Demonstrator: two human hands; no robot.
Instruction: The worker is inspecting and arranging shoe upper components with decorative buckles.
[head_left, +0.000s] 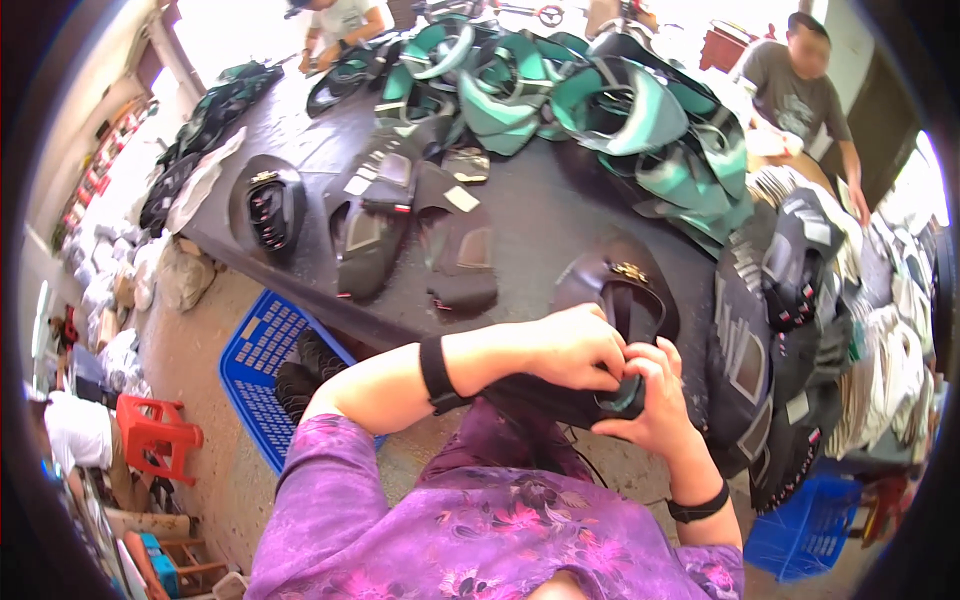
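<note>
A black shoe upper point(650, 297) with a gold buckle across its front lies at the table's near edge, its toe end pointing away from me. My left hand point(585, 348) is closed in a pinch at the back rim of this upper. My right hand point(655, 392) curls round the heel end from the right, thumb below and fingers above. The fingertips of both hands almost meet there, and a bit of greenish lining shows between them. Whether a small tool or thread is in the fingers is hidden.
Another buckled upper point(268, 210) and several black uppers point(455, 235) lie on the dark table point(530, 215). Green-lined uppers point(500, 95) are heaped at the back. Dark uppers point(745, 340) pile up at right. A blue basket point(262, 355) stands on the floor. Two people point(800, 100) work beyond.
</note>
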